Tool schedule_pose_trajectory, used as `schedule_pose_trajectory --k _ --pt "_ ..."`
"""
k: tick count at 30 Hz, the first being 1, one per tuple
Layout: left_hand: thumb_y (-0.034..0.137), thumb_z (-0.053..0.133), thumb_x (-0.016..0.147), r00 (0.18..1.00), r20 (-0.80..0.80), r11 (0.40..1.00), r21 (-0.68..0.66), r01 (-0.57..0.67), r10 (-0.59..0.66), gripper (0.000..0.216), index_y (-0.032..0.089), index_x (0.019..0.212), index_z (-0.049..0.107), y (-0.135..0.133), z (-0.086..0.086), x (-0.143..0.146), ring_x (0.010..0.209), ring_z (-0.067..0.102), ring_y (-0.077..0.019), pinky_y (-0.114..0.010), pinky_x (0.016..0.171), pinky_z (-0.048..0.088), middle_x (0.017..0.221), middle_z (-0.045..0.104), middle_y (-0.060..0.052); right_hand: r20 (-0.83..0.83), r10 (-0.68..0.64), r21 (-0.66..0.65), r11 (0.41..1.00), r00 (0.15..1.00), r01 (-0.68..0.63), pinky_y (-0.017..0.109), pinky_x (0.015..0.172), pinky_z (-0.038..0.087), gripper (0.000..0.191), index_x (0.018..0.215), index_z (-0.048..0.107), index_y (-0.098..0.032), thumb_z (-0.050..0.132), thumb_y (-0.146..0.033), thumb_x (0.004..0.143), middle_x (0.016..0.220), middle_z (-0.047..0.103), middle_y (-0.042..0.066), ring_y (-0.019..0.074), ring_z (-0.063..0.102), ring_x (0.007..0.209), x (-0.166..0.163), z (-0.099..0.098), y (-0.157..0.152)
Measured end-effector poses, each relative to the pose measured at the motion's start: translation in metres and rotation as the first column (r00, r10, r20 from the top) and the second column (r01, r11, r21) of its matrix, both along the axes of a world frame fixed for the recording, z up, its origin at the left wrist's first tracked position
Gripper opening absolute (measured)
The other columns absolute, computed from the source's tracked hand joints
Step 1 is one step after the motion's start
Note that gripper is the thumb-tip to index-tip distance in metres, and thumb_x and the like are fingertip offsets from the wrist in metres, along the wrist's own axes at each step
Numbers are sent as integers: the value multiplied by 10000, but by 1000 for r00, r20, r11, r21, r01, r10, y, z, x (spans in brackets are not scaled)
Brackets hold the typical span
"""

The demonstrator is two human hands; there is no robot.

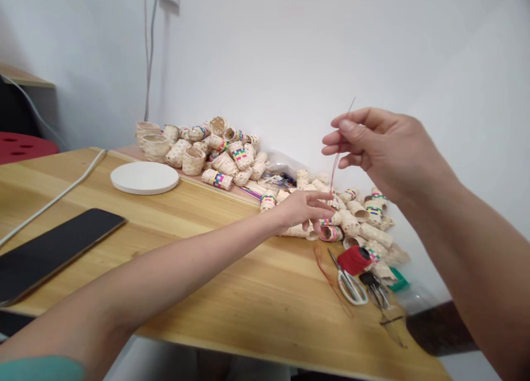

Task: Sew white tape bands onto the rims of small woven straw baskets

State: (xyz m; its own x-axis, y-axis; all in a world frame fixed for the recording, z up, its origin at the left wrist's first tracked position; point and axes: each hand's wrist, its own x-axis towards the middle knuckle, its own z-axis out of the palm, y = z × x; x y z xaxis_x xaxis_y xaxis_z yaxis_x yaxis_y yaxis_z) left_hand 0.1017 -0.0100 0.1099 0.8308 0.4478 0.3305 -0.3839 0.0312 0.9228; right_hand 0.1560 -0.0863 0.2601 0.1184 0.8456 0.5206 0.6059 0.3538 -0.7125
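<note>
Raised at the right, my right hand (368,138) pinches a thin needle (352,104) between thumb and forefinger, its tip pointing up. Red thread (333,168) hangs from that hand down to the fingertips of my left hand (308,207). My left hand is stretched out with its fingers apart, over a pile of small woven baskets (350,223). Whether the thread passes between its fingers is hard to make out. Below it on the table are a red thread spool (354,259), white-handled scissors (351,287) and a loose strand of orange-red thread (331,279).
More woven baskets (194,160) are heaped along the wall. A white round disc (144,178) lies on the wooden table (232,292), left of the baskets. A dark phone (58,251) and a white cable (62,193) are farther left. Black-handled metal tools (375,287) lie near the right edge.
</note>
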Motion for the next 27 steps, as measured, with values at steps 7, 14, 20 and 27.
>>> schedule_pose_trajectory --k 7,14,20,27 --pt "114 663 780 998 45 987 -155 38 -31 177 83 950 626 -1 -6 5 480 615 -75 -182 482 476 667 654 -10 7 0 14 1000 1000 0 202 509 511 61 801 632 -208 615 -193 858 754 683 2 128 680 691 3 0 -2" --pt "301 745 720 998 55 992 -123 13 -7 266 79 777 610 0 -13 -1 473 578 -70 -186 495 461 577 608 9 15 6 36 999 1000 -6 217 519 526 39 806 634 -206 644 -221 841 742 677 5 140 684 689 7 0 -1" --pt "439 727 694 998 52 996 -82 -40 44 375 95 811 635 3 -24 -9 474 477 -47 -162 445 365 556 527 35 -8 1 49 999 1000 -1 240 528 527 55 810 648 -191 613 -180 852 754 682 22 150 686 688 11 1 2" --pt "374 706 674 992 -23 990 -64 -123 122 306 106 802 629 9 -35 -13 407 351 -31 -161 405 260 495 441 67 70 -79 114 991 994 71 281 562 543 97 755 608 -206 648 -227 840 788 695 31 189 694 746 10 -5 8"
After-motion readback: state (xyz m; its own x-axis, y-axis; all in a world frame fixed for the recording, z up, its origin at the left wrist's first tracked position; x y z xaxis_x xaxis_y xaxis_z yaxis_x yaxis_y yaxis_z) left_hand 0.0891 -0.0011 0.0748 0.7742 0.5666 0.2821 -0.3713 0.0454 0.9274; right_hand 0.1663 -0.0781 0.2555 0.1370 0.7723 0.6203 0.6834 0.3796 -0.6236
